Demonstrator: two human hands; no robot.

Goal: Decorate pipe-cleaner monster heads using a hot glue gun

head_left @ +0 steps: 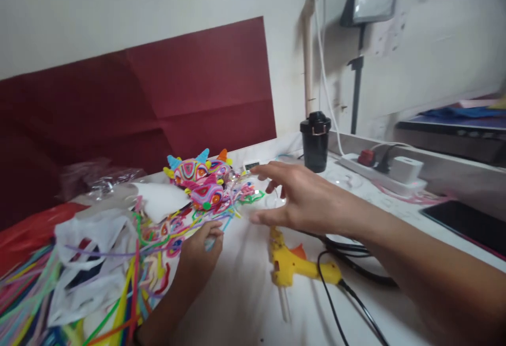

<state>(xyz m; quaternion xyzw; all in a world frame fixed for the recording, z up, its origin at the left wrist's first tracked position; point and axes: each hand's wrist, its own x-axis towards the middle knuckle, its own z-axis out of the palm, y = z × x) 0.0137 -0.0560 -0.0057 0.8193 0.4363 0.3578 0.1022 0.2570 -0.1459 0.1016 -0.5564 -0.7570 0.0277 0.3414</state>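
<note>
item: pipe-cleaner figures point(201, 180), coiled and multicoloured, far side of the white surface point(245, 293), ahead and left of the right hand point(304, 204). right grip: fingers spread, palm down, holding nothing, nearest the figures. left hand point(200, 254): grip pinched on loose pipe-cleaner strands point(158, 240), just below the figures. glue gun point(294, 267): lying near the right wrist, its long axis running left to right.

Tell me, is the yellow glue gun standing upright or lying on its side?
Lying on its side. The yellow glue gun rests flat on the white table, its black cord trailing away, with no hand on it.
</note>
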